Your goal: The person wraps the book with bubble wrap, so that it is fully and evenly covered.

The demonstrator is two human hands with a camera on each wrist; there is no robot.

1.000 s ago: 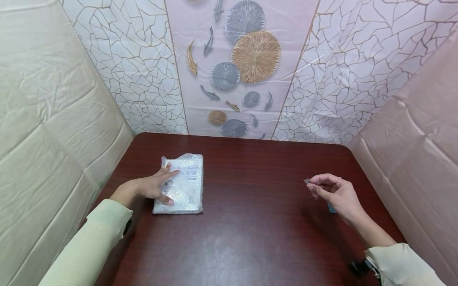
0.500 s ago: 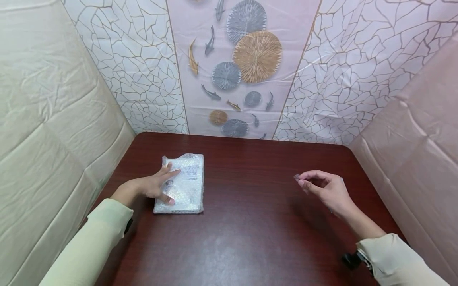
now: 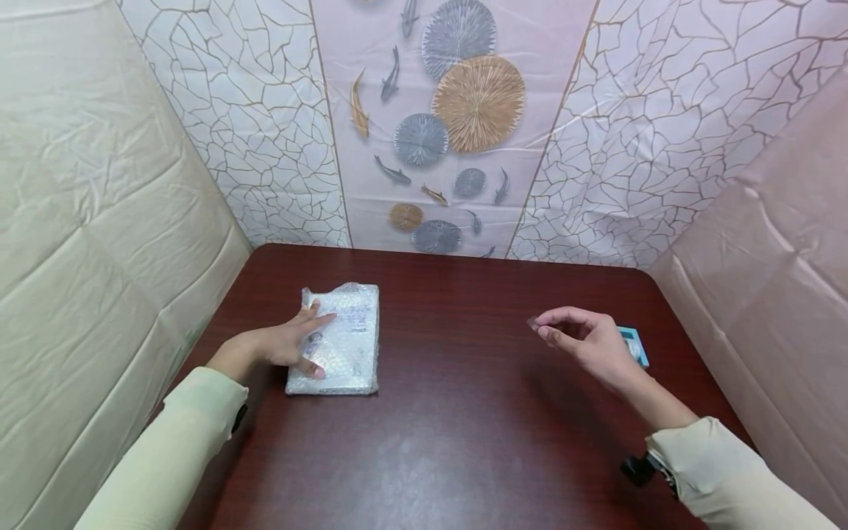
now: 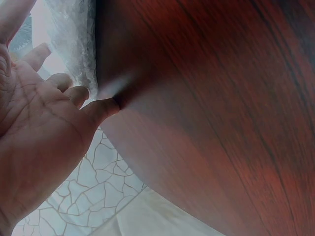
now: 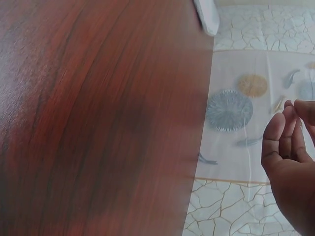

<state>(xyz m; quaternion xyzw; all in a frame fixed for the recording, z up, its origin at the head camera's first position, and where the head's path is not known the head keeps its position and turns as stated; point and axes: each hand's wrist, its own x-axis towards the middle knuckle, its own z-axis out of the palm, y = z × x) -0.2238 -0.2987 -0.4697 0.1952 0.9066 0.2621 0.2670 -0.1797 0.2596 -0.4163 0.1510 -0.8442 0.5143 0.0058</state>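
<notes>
A flat, pale package in bubble wrap (image 3: 347,346) lies on the left of the table. My left hand (image 3: 288,346) rests on its left side with the fingers spread; in the left wrist view the little finger reaches down beside the bubble wrap's edge (image 4: 74,44). To the right, above the table, my right hand (image 3: 596,350) pinches a small clear piece, like a bit of tape (image 3: 533,323), between thumb and index finger. The right wrist view shows that hand's other fingers (image 5: 273,128) bent, the piece itself not showing there.
Past the right hand stands a small teal object with a whitish clear part (image 3: 637,346), partly hidden by the hand. The dark red wooden table (image 3: 437,427) is bounded by a patterned wall at the back and pale padded sheets at both sides.
My right hand has moved left and slightly away from me with the clear piece, uncovering more of the teal object. My left hand and the package have stayed in place.
</notes>
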